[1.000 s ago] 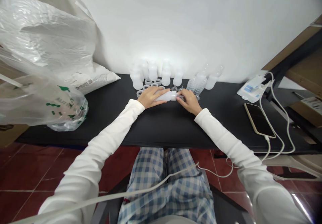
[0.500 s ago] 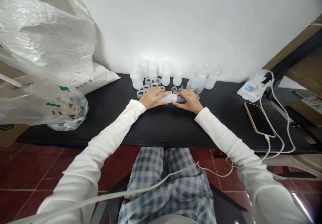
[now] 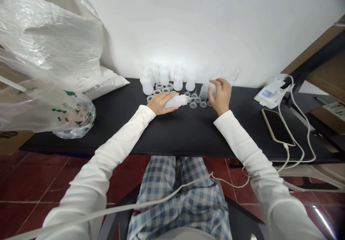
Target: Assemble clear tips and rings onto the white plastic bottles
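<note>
My left hand is wrapped round a frosted white bottle, which lies on its side with its neck to the right and a clear nipple at its end. Over the stacked clear caps, my right hand has its fingers curled; whether it grips one is hidden. Several clear nipples lie between the hands. Clear rings sit behind my left hand. Further back stand several frosted bottles.
White plastic bags fill the left side of the black table. On the right are a phone with a white cable, a power strip and a cardboard box. A white wall rises behind the bottles.
My right hand has left the end of the held bottle and moved right and back to the clear caps. My left hand keeps the bottle, nearly in place.
</note>
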The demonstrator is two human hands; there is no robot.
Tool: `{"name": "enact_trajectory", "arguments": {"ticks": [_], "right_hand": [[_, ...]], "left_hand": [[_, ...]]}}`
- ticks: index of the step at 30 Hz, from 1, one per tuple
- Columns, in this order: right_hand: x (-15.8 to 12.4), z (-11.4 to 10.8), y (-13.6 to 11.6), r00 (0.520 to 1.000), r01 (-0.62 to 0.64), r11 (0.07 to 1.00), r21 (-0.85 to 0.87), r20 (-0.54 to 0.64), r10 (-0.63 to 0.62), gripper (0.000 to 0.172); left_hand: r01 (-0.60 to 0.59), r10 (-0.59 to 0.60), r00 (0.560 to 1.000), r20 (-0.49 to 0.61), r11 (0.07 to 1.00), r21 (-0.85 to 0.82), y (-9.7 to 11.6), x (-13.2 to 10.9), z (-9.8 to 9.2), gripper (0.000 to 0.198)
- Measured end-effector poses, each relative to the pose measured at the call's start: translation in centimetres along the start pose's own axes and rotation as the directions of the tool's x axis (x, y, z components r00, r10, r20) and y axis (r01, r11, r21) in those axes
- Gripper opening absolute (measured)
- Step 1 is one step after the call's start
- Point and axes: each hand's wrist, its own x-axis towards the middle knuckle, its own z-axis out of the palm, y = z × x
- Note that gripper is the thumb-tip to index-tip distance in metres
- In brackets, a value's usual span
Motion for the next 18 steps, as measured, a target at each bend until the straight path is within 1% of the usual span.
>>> {"name": "enact_trajectory", "arguments": {"ticks": [1, 3, 6, 9, 11, 13, 16, 18], "right_hand": [[0.2, -0.1, 0.7, 0.997, -0.058, 0.997, -0.046, -0.045, 0.056, 0.046], [0.3, 0.2, 2.2, 0.989, -0.131, 0.985, -0.112, -0.086, 0.122, 0.051], [0.1, 1.4, 4.1, 0.982, -0.182, 0.972, -0.149, -0.071, 0.173, 0.055], [-0.3, 2.6, 5.1, 0.979, -0.205, 0.969, -0.135, -0.036, 0.202, 0.051], [-0.4, 2.7, 5.3, 0.979, -0.204, 0.971, -0.124, -0.024, 0.203, 0.049], [-0.3, 2.3, 5.1, 0.979, -0.204, 0.972, -0.118, -0.053, 0.199, 0.049], [0.2, 1.0, 4.3, 0.969, -0.199, 0.975, -0.096, -0.165, 0.182, 0.054], [0.4, 0.4, 3.4, 0.959, -0.176, 0.984, -0.042, -0.232, 0.161, 0.057]], "left_hand": [[0.018, -0.018, 1.000, 0.002, 1.000, -0.011, 0.0, 0.0, -0.1, 0.058], [0.033, -0.032, 0.999, 0.015, 0.999, -0.026, 0.1, 0.0, -0.3, 0.058], [0.013, -0.012, 1.000, 0.024, 0.999, -0.034, 0.2, 0.1, -0.2, 0.058], [0.004, -0.004, 1.000, 0.016, 1.000, -0.027, 0.2, 0.1, 0.0, 0.058], [0.007, -0.007, 1.000, 0.012, 1.000, -0.019, 0.2, 0.0, 0.0, 0.057], [0.009, -0.008, 1.000, 0.009, 1.000, -0.011, 0.2, 0.0, 0.0, 0.057], [0.007, -0.007, 1.000, 0.007, 1.000, -0.002, 0.2, 0.0, -0.1, 0.058], [0.001, -0.001, 1.000, 0.005, 1.000, 0.007, 0.1, 0.1, -0.2, 0.058]]}}
